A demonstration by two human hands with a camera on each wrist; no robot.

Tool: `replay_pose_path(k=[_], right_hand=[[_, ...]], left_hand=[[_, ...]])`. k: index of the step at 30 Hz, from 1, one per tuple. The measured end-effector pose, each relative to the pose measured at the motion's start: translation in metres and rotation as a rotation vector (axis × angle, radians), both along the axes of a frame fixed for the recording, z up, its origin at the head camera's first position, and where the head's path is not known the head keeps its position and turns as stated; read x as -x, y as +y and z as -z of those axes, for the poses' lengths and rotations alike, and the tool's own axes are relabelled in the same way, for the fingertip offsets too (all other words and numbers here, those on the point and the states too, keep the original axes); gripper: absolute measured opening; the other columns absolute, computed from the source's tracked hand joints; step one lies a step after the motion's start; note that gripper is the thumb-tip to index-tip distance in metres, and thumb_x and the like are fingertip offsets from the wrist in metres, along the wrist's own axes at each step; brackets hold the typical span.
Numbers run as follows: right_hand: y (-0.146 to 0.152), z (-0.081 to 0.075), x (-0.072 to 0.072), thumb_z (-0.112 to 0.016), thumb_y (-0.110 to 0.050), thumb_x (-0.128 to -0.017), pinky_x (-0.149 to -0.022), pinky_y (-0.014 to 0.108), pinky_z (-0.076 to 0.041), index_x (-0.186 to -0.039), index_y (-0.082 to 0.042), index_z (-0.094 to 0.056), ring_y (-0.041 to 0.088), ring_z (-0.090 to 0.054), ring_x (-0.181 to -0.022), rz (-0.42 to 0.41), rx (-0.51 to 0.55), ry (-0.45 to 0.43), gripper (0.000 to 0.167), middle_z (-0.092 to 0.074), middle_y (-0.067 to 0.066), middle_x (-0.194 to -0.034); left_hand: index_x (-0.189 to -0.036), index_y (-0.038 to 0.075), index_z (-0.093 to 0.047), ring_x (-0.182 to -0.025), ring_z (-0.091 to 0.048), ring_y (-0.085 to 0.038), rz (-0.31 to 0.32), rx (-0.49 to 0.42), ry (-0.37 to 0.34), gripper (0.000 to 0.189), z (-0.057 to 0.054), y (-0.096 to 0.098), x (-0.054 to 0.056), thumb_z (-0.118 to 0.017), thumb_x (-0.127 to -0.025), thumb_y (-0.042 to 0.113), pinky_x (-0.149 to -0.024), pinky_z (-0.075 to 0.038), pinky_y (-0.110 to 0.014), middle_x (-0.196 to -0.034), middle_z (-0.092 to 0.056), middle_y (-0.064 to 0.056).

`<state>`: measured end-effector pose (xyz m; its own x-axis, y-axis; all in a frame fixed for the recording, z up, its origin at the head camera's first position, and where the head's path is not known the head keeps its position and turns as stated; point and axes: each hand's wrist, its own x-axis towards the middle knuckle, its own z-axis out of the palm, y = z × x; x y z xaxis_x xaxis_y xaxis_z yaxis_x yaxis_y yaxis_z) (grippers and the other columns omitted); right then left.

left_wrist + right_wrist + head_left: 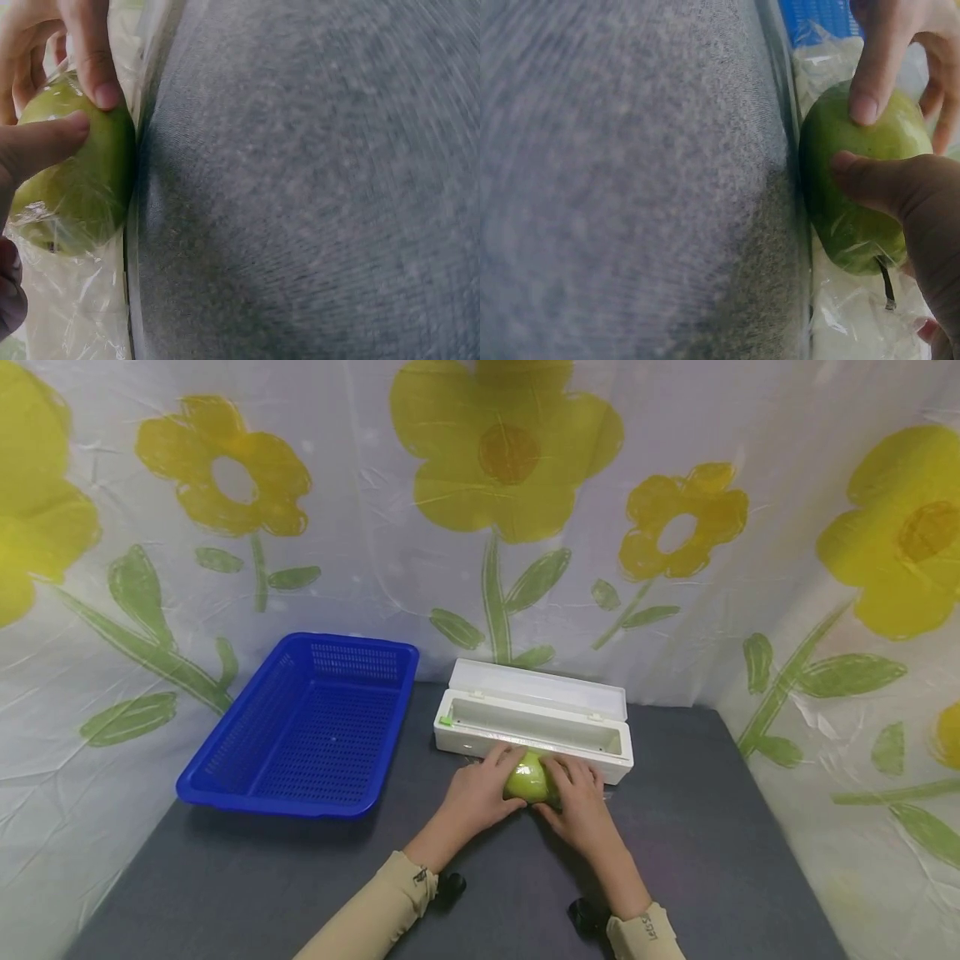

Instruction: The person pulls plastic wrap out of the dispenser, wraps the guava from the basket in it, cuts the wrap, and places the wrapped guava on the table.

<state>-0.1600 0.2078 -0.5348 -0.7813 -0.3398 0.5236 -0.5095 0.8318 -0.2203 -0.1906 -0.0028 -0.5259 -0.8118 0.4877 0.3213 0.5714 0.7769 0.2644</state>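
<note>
A green pear (528,779) rests on the table, with clear plastic film (75,300) clinging around it. My left hand (480,789) holds it from the left, thumb on the near side. From the right, my right hand (581,802) grips the same pear, its thumb close to the other one. The right wrist view shows the dark stem (886,283) poking out by the crinkled film. Right behind the pear stands a long white cling film box (444,739), its lid (536,683) tipped back. Fingers partly hide the box's front.
A blue perforated plastic basket (390,735) stands at the left on the dark grey table (712,860). On the box's left end sits a small green piece (446,721). A white curtain (360,568) with yellow flowers hangs behind and at both sides.
</note>
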Motion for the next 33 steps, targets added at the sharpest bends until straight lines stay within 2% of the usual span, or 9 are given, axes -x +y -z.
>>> replay_pose_path(k=[4,11,22,33], right_hand=[[-0.0012,-0.0016,-0.0002,-0.103,-0.013,-0.066,-0.101,0.064,-0.038,-0.137,-0.005,-0.063,0.041,-0.058,-0.122,0.007,0.009,-0.003,0.082,-0.062,0.018,-0.133],[-0.0050,-0.0033,0.0000,-0.104,-0.013,-0.064,-0.103,0.066,-0.037,-0.135,-0.006,-0.062,0.042,-0.056,-0.127,0.054,0.004,-0.032,0.083,-0.061,0.020,-0.134],[-0.0088,-0.0001,-0.0070,-0.105,-0.012,-0.062,-0.102,0.065,-0.038,-0.134,-0.003,-0.060,0.040,-0.056,-0.127,0.042,0.031,0.003,0.086,-0.058,0.023,-0.135],[-0.0086,0.0009,-0.0084,-0.106,-0.016,-0.061,-0.096,0.063,-0.039,-0.137,-0.003,-0.060,0.039,-0.055,-0.126,0.001,0.037,0.045,0.090,-0.057,0.022,-0.135]], left_hand=[[-0.148,0.018,-0.060,-0.068,-0.065,-0.016,0.014,0.013,0.093,0.078,0.0025,0.0012,-0.0015,-0.091,-0.083,0.048,-0.057,-0.053,-0.031,-0.142,-0.058,-0.004],[-0.146,0.019,-0.060,-0.066,-0.062,-0.014,0.010,0.006,0.122,0.077,0.0079,0.0027,-0.0008,-0.092,-0.082,0.046,-0.056,-0.053,-0.031,-0.142,-0.058,-0.003],[-0.151,0.019,-0.055,-0.071,-0.066,-0.017,-0.002,0.035,0.042,0.082,0.0009,0.0044,-0.0090,-0.090,-0.084,0.049,-0.059,-0.056,-0.034,-0.146,-0.056,-0.007],[-0.151,0.017,-0.055,-0.070,-0.067,-0.020,0.010,-0.079,0.056,0.086,-0.0018,-0.0014,-0.0099,-0.088,-0.082,0.058,-0.059,-0.057,-0.035,-0.144,-0.055,-0.010]])
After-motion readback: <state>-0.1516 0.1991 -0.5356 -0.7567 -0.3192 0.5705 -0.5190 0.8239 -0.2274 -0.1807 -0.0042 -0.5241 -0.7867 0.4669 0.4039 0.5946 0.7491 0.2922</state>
